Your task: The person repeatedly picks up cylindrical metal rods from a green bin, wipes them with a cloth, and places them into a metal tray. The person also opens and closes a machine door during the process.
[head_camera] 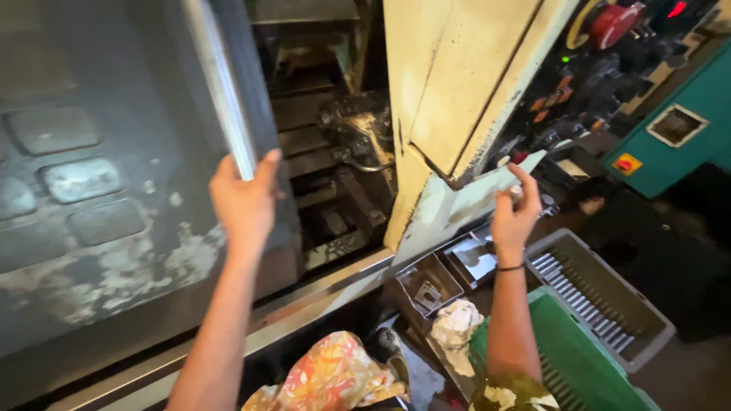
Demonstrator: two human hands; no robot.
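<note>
Gripping the long metal door handle (226, 91) of the dark sliding machine door (99, 190), the left hand (244, 199) wraps around the bar's lower end, thumb on one side and fingers curled behind, so the bar rises up and away from the fist toward the top of the view. The door stands partly drawn aside, and the grimy machine interior (343, 160) shows just right of the hand. The right hand (515, 215) is raised near the lower edge of the cream-painted panel (449, 91), fingers bunched around a small pale object (517, 194) that is too small to identify; the index finger points up toward the control panel (579, 99) with its coloured buttons and red emergency stop knob (613, 23). A dark band circles that wrist. Below the right forearm lie a green plastic crate (579, 358), a grey slotted tray (609, 297), small metal trays (430, 285) and a white rag (455, 327).
</note>
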